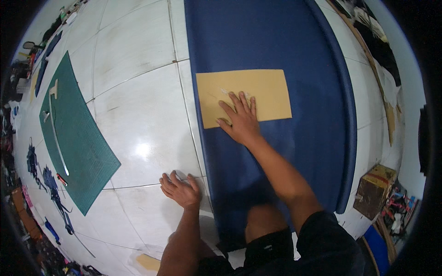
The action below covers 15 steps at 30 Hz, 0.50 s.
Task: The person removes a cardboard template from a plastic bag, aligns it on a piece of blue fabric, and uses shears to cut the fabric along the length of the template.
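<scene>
A tan rectangular sheet (pixel 269 94), stiff like cardboard, lies flat on a long stretch of dark blue fabric (pixel 271 37). My right hand (pixel 241 120) presses on the sheet's near part with the fingers spread, and faint whitish marks show by the fingertips. To the left of the fabric, my left hand (pixel 181 189) is low over the white tiled floor (pixel 142 115). Its fingers are apart and nothing is in them. Whether that hand touches the tiles I cannot tell.
Left on the floor is a green cutting mat (pixel 85 142) bearing a thin metal ruler (pixel 57 133) and a red cutter (pixel 62 180). Dark blue strips (pixel 51 181) lie beside it. A worn box (pixel 375 192) stands at the right, and the fabric's right edge is rolled or folded.
</scene>
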Each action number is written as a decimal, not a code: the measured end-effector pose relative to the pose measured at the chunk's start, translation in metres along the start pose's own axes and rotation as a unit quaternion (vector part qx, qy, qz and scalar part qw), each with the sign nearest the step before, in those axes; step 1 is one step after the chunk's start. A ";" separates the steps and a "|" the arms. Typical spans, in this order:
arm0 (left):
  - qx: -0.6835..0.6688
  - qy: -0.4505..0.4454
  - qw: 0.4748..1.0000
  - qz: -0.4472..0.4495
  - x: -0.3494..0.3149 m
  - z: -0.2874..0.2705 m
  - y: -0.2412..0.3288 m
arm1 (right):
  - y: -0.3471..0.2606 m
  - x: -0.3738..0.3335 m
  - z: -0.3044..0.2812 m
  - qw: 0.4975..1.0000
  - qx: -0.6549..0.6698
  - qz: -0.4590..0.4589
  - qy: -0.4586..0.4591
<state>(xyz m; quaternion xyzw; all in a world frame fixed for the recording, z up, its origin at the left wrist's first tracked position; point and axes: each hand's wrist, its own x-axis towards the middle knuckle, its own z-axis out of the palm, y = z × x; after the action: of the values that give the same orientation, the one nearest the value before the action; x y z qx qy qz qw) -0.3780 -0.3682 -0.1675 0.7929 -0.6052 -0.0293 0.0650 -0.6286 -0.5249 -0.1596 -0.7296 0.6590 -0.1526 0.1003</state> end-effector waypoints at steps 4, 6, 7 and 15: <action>-0.005 0.022 1.000 0.018 0.000 0.004 -0.006 | -0.001 0.003 -0.001 1.000 0.003 0.000 -0.018; 0.005 0.039 0.999 0.033 0.003 0.000 -0.007 | 0.000 0.004 -0.002 1.000 0.021 -0.003 -0.015; -0.035 -0.009 0.999 -0.026 0.019 -0.004 0.000 | 0.001 0.005 -0.003 0.999 0.023 0.003 -0.026; -0.169 0.132 0.976 0.048 0.347 0.036 0.124 | -0.002 0.010 -0.004 0.997 0.040 0.030 -0.066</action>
<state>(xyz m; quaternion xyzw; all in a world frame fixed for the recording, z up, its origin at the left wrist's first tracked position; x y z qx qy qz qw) -0.4091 -0.7374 -0.1744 0.7370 -0.6152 -0.0231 0.2788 -0.6270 -0.5347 -0.1539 -0.7136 0.6656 -0.1276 0.1771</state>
